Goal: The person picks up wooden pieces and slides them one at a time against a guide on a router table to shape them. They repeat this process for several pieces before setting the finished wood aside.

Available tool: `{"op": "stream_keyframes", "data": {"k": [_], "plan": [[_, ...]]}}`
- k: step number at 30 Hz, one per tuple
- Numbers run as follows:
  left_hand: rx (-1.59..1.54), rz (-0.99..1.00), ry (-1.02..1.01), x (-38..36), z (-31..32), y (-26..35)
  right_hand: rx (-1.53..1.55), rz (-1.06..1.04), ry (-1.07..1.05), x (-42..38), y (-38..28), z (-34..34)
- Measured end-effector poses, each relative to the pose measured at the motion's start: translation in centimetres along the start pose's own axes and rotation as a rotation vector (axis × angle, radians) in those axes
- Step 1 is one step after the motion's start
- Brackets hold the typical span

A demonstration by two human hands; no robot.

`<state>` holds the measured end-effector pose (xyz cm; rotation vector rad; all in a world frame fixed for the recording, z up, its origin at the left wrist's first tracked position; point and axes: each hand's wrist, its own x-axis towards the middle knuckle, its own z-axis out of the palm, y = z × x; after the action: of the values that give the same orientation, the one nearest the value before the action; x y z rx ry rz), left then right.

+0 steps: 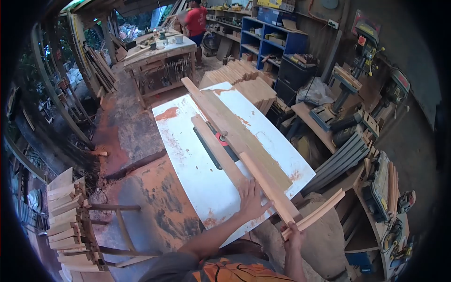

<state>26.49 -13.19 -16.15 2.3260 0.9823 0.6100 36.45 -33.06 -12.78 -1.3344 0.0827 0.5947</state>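
My left hand (251, 199) lies with fingers stretched over the near end of a flat wooden strip (213, 145) on the white tabletop (183, 145). Its thumb reaches toward a second, straight wooden strip (268, 188), which lies along a long wooden board (235, 131) fixed across the top. Beyond the table's near edge, my right hand (294, 233) is closed around one end of a curved wooden strip (319, 211), its fingers right by the straight strip's near end. A black plate with a red ring (221, 137) is set into the tabletop, partly covered by the flat strip.
Stacked wooden pieces (253, 94) stand behind the table; more pieces (68, 225) are piled at left. Drill presses (366, 42) and tools line the right side. A person in a red shirt (196, 21) stands by a workbench (159, 49). Sawdust covers the floor.
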Motion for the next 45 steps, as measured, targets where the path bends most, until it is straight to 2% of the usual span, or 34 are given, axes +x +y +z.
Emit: {"op": "stream_keyframes", "data": {"k": [2, 4, 6, 10, 14, 16, 20, 25, 27, 30, 31, 34, 40, 45], "plan": [[-0.018, -0.017, -0.024, 0.5, -1.2, -0.5, -0.035, 0.017, -0.002, 0.0, 0.9, 0.4], [-0.041, 0.009, -0.003, 0.1, -1.3, -0.4, -0.019, -0.106, -0.070, 0.4, 1.4, -0.3], [-0.061, -0.026, -0.049, -1.1, -1.5, -0.2, -0.125, 0.001, -0.094, 0.4, 0.5, -0.7], [-0.040, -0.073, -0.043, -1.4, -0.8, -0.5, -0.140, -0.010, -0.097, 1.3, 0.8, 0.5], [0.070, -0.084, -0.064, 0.1, -0.3, -1.1, -0.092, 0.039, -0.001, 1.5, 1.2, 1.4], [0.059, -0.114, -0.123, 0.8, -1.2, -1.1, -0.113, 0.083, -0.009, 1.7, 1.2, 1.8], [0.102, -0.139, -0.138, 1.6, -0.6, -2.3, -0.279, -0.057, -0.079, 1.2, 2.4, 1.8], [0.108, -0.123, -0.186, 2.1, -0.7, -2.5, -0.420, -0.023, -0.121, 1.8, 4.2, -0.2], [0.114, -0.135, -0.172, 2.6, -1.0, -2.9, -0.506, -0.209, -0.202, 1.1, 4.7, -1.1], [0.138, -0.181, -0.179, 4.5, -1.8, -4.0, -0.548, -0.324, -0.208, -0.4, 3.6, -1.7], [0.154, -0.215, -0.207, 5.2, -2.2, -4.4, -0.519, -0.192, -0.210, -0.9, 2.9, -2.2], [0.185, -0.235, -0.227, 6.8, -3.3, -5.5, -0.505, -0.166, -0.252, -1.3, 1.9, -3.8], [0.227, -0.287, -0.307, 9.7, -5.2, -7.5, -0.412, -0.182, -0.261, -1.6, 0.2, -4.6], [0.244, -0.288, -0.361, 9.9, -5.6, -8.0, -0.514, -0.227, -0.307, -0.3, -0.5, -5.7]]}}
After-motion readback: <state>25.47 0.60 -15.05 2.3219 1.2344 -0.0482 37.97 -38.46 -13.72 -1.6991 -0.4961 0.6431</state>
